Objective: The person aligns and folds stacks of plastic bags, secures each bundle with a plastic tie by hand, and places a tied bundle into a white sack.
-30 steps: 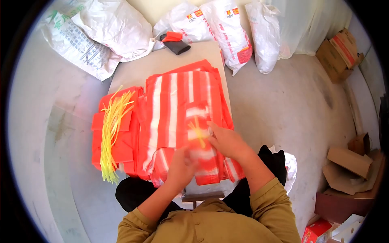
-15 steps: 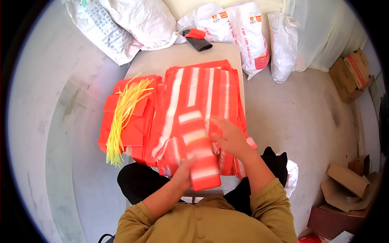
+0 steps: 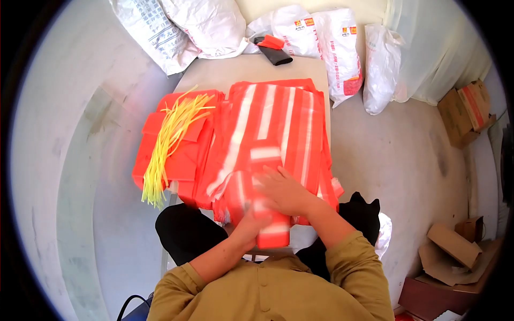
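A folded red-and-white striped plastic bundle, long and narrow, lies over the near part of a stack of striped plastic sheets or bags. Its lower left edge is in my left hand, with the fingers partly hidden and blurred. My right hand rests flat across the middle of the bundle, fingers stretched out. Left of the striped stack is a pile of folded red plastic. A bunch of yellow strips lies on top of that pile.
The pale table is in front of my knees. A black-and-red item sits at its far edge. White sacks stand behind it. Cardboard boxes and flattened cardboard are on the right.
My right hand has come down from beside the bundle onto its face and lies flat there. My left hand stays at the bundle's lower left edge. The view has shifted slightly.
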### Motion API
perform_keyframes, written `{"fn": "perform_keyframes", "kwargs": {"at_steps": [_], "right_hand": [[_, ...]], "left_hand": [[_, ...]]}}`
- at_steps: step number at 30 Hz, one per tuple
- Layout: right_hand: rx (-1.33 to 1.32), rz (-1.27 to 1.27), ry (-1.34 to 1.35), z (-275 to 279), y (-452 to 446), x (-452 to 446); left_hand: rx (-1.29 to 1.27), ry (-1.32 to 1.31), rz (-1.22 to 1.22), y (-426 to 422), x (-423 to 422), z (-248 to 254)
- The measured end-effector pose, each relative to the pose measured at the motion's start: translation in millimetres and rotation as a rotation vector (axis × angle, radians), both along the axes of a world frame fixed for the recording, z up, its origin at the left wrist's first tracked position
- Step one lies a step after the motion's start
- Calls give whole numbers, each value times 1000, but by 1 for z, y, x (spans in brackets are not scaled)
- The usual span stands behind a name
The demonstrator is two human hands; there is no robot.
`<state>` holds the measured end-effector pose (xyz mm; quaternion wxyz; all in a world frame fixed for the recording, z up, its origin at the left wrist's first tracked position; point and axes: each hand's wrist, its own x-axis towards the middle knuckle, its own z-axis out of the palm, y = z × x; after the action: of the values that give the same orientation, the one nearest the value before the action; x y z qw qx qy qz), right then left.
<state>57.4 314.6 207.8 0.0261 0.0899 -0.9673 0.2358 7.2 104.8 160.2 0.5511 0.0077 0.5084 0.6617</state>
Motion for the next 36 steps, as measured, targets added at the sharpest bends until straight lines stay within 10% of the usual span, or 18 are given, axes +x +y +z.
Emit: {"fn": "perform_keyframes", "kwargs": {"at_steps": [11,23,30,36], "right_hand": [[-1253,-749,-29,-29,-32,38],[-1548,-628,-80,-38,-113,118],[-1421,-765,-7,-67,-136,147],[-1193,-839,453,-2,-94,194]], "left_hand": [[148,-95,-4,-19,10,18],[29,-32,46,0,-7,-39],[61,133,94,20,15,8],[533,550,-321,44,61,121]]}}
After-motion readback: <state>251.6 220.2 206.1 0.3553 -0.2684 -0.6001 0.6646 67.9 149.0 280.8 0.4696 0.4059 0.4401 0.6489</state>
